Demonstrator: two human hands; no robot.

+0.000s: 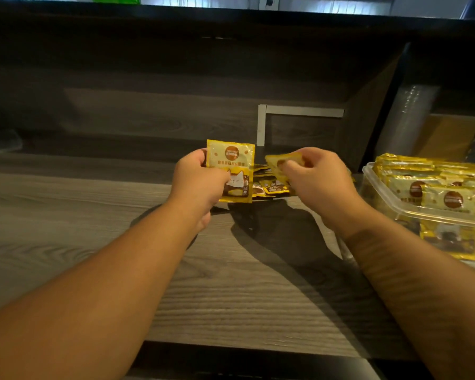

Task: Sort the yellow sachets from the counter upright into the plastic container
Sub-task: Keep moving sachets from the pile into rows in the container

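My left hand [200, 179] grips one upright yellow sachet [232, 165]; my right hand [317, 178] pinches a second sachet [279, 163] above the counter pile [269, 186], left of the packed container [395, 208].

Open near, crowded right

The surface [93, 229] lies bare to my left and near me. At right, the plastic container [395, 198] blocks passage; loose sachets [269, 186] lie between my hands, with a dark back wall [148, 111] beyond.
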